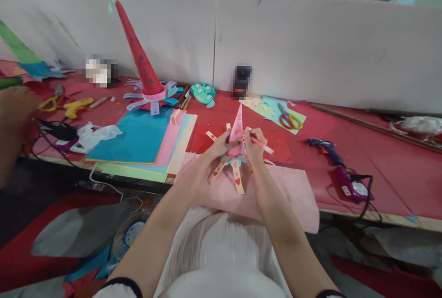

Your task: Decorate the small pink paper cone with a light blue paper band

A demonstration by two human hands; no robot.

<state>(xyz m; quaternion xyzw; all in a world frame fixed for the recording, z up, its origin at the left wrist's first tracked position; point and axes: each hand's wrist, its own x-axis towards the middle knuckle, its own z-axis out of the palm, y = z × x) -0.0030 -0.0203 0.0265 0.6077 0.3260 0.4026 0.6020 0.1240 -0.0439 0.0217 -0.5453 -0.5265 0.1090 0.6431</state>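
A small pink paper cone hat (237, 125) with dark characters written down it stands in front of me. Cream paper strips (236, 178) with letters and red hearts spread from its base, over a light blue scalloped piece. My left hand (223, 145) grips the cone's left side, fingers closed around it. In my right hand (253, 143) is a red-and-white pen (260, 143), its tip near the cone's right side. Beneath lie a red sheet (279, 143) and a large pink paper (293, 187) that hangs over the table edge.
A tall red cone hat (140, 54) stands behind stacked coloured paper (133, 134). Scissors (290, 118) lie on paper scraps. To the right are a blue glue gun (324, 148) and a purple box (352, 185) with a cord. Another person's hand (19, 104) is at far left, near a yellow glue gun (78, 107).
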